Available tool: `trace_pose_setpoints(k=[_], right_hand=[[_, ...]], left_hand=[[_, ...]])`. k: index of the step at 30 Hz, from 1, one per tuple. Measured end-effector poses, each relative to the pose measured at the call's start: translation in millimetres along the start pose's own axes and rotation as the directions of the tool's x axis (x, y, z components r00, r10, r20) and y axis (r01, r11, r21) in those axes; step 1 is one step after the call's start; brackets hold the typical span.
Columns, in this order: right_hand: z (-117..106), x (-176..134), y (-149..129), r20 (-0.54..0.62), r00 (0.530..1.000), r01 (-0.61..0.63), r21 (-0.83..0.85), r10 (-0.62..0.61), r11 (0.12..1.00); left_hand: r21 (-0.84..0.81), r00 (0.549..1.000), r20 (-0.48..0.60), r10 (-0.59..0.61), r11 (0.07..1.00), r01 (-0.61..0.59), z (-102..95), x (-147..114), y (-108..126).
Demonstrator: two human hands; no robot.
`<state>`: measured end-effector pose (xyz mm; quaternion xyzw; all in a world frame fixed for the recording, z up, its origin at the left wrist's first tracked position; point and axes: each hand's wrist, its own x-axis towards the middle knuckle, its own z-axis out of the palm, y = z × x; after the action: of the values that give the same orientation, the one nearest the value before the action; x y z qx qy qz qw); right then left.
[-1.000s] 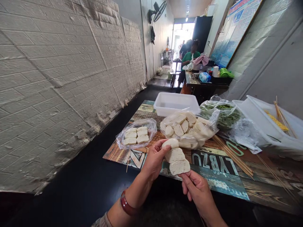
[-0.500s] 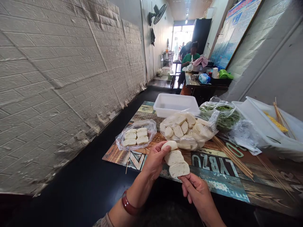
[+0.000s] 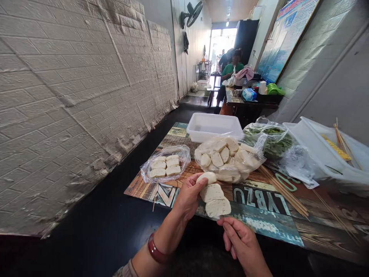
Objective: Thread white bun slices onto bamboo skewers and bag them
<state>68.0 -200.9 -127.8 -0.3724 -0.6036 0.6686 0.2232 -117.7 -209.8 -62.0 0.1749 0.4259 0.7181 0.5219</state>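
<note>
"Left hand (image 3: 188, 194), what's it got?"
"Thumb and fingers curled closed on the top one of three slices (image 3: 212, 192): pale, rounded, flat-faced, lined toward the near right."
"And the right hand (image 3: 238, 236)?"
"Fingertips pinched together just nearer than the lowest slice (image 3: 218, 208); I can't tell what they grip."
"Edges, room?"
"Straight near edge of the desk (image 3: 273, 223) behind that hand; crinkled clear bag (image 3: 261, 146) farther off; smooth dark surface (image 3: 109, 223) spreading left."

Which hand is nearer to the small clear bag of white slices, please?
Left. The left hand is just right of and below the small clear bag in the picture; the right hand is farther right and lower.
</note>
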Motion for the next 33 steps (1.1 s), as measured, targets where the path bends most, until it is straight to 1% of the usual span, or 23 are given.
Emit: trace_pose_setpoints(k=[15, 20, 23, 30, 33], right_hand=[[9.3, 3.2, -6.5, -0.043, 0.999, 0.013, 0.025, -0.012, 1.0], [11.7, 6.6, -8.8, -0.038, 0.999, 0.022, 0.026, -0.021, 0.999], [13.0, 7.9, -10.8, -0.052, 0.998, 0.023, 0.014, -0.022, 1.0], [14.5, 9.7, -15.8, -0.055, 0.996, 0.062, -0.035, -0.064, 0.997], [14.1, 11.2, -16.2, -0.046, 0.997, 0.06, -0.046, -0.062, 0.997]], left_hand=[[0.036, 0.999, 0.023, 0.024, 0.999, -0.024, 4.4, -5.5, 1.4], [0.058, 0.999, 0.04, 0.022, 0.998, -0.025, 4.4, -6.6, 2.2], [0.068, 0.999, 0.044, 0.02, 0.997, -0.023, 4.6, -7.1, 2.8], [0.067, 0.999, 0.037, 0.016, 0.998, -0.018, 5.7, -9.0, 2.5], [0.07, 0.999, 0.029, 0.018, 0.997, -0.02, 6.3, -9.4, 3.5]])
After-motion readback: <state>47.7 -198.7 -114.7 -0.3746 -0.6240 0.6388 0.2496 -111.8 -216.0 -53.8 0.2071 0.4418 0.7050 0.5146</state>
